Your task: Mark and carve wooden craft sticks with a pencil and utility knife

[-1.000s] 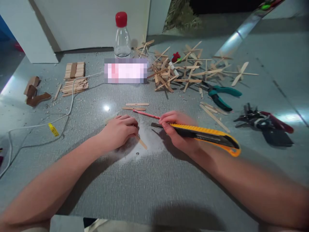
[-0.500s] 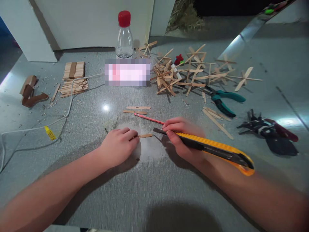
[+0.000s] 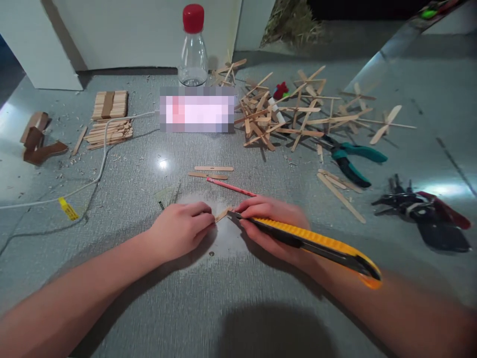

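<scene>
Low over the table, my left hand (image 3: 184, 226) pinches one end of a wooden craft stick (image 3: 222, 216), which slants up to the right. My right hand (image 3: 272, 219) is closed around a yellow and black utility knife (image 3: 313, 243). The knife's short dark blade is at the free end of the stick and seems to touch it. My right fingertips hide part of that end. Just beyond my hands lie two more craft sticks, one pale (image 3: 214, 168) and one browner (image 3: 207, 175), and a red pencil (image 3: 233, 187).
Assembled stick propellers (image 3: 261, 119) are heaped at the back right, with teal-handled pliers (image 3: 354, 154) and dark multi-tools (image 3: 421, 214) nearby. A red-capped bottle (image 3: 193, 54) stands at the back. Bundled sticks (image 3: 110, 104) and a white cable (image 3: 102, 164) lie left.
My right hand has moved left, bringing the knife blade to the craft stick. In my left hand the stick has tilted, its free end now higher. The view has shifted slightly.
</scene>
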The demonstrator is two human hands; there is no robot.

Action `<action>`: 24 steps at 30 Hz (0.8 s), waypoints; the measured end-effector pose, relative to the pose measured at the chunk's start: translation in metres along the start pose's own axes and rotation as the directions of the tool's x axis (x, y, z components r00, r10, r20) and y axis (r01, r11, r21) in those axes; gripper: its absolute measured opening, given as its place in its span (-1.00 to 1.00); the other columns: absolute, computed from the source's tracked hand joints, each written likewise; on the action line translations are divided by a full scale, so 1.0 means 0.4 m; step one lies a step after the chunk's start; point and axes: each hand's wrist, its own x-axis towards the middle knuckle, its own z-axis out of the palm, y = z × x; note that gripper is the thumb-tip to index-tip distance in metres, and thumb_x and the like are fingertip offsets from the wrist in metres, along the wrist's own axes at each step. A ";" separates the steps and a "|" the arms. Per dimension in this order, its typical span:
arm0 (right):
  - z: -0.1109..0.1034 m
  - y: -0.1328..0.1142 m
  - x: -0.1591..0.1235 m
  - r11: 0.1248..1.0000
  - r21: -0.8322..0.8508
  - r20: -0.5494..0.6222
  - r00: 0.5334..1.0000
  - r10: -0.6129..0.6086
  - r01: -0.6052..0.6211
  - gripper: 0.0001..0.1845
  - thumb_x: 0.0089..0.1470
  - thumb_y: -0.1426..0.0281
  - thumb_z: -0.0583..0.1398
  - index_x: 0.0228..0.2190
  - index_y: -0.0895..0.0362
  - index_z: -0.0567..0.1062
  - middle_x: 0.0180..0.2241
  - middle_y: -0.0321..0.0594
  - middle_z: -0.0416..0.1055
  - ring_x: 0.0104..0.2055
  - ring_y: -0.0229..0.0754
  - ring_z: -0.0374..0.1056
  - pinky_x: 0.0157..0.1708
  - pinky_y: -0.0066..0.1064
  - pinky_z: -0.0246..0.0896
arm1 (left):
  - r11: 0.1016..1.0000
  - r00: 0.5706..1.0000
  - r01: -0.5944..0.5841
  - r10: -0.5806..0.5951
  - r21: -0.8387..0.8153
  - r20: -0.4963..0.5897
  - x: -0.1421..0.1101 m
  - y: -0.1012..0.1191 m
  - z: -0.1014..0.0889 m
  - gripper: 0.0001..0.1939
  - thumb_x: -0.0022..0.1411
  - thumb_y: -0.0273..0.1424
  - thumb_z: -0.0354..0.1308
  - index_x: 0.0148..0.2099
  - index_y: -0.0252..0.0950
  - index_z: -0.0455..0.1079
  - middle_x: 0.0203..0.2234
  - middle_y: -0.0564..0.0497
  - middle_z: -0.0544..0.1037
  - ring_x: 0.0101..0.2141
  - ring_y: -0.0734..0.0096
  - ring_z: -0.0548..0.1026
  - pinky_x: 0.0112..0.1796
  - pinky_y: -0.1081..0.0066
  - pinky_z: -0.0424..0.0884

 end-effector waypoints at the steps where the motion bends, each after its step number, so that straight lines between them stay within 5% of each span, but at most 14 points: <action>1: 0.001 -0.001 -0.002 1.000 0.010 0.018 1.000 0.001 -0.001 -0.87 0.22 0.47 0.29 -0.23 -0.02 0.53 -0.22 -0.24 0.66 -0.24 -0.18 0.62 -0.18 -0.34 0.58 | 1.000 1.000 -0.012 0.012 0.011 -0.007 0.005 -0.009 -0.004 -0.75 0.52 -0.33 0.07 -0.06 -0.26 0.58 -0.11 -0.07 0.64 -0.22 0.33 0.61 -0.21 0.33 0.56; 4: 0.002 -0.006 -0.010 0.999 0.039 0.053 0.999 -0.004 0.002 -0.83 0.21 0.51 0.28 -0.21 -0.02 0.53 -0.20 -0.25 0.68 -0.23 -0.17 0.65 -0.18 -0.37 0.60 | 0.995 0.996 -0.081 0.080 0.051 0.029 0.019 -0.038 -0.019 -0.62 0.44 -0.24 0.18 0.24 -0.13 0.49 0.23 -0.18 0.48 0.20 -0.07 0.45 0.15 -0.08 0.44; 7: 0.005 -0.014 -0.014 0.999 0.050 0.065 0.998 0.001 -0.004 -0.81 0.22 0.52 0.27 -0.18 -0.01 0.55 -0.18 -0.24 0.69 -0.21 -0.17 0.66 -0.16 -0.40 0.61 | 0.991 0.989 -0.120 0.114 0.057 0.089 0.020 -0.053 -0.026 -0.50 0.38 -0.22 0.20 0.33 -0.06 0.42 0.43 -0.19 0.24 0.41 -0.24 0.16 0.36 -0.38 0.03; 10: 0.011 -0.024 -0.011 0.998 0.066 0.094 0.995 0.014 -0.020 -0.79 0.22 0.53 0.27 -0.16 0.00 0.56 -0.17 -0.23 0.69 -0.18 -0.17 0.67 -0.10 -0.41 0.60 | 0.990 0.986 -0.122 0.113 0.066 0.123 0.015 -0.056 -0.022 -0.46 0.39 -0.16 0.19 0.37 -0.07 0.39 0.48 -0.17 0.17 0.46 -0.24 0.07 0.40 -0.38 -0.12; 17: 0.024 -0.026 0.008 0.990 0.122 0.149 0.988 0.051 -0.070 -0.80 0.24 0.53 0.26 -0.16 0.00 0.57 -0.16 -0.23 0.69 -0.15 -0.16 0.66 -0.06 -0.40 0.60 | 0.996 0.989 -0.082 0.078 0.029 0.122 0.011 -0.067 -0.010 -0.29 0.35 0.02 0.23 0.44 -0.06 0.28 0.52 -0.17 0.04 0.48 -0.25 0.04 0.40 -0.33 -0.08; 24: 0.030 -0.023 0.008 0.995 0.092 0.175 0.984 0.018 -0.035 -0.78 0.22 0.54 0.27 -0.15 0.01 0.57 -0.15 -0.22 0.70 -0.16 -0.12 0.67 -0.08 -0.38 0.62 | 0.998 0.986 -0.064 0.062 0.010 0.156 0.018 -0.064 -0.015 -0.30 0.34 0.00 0.25 0.44 -0.07 0.30 0.52 -0.20 0.02 0.49 -0.23 0.01 0.42 -0.30 -0.12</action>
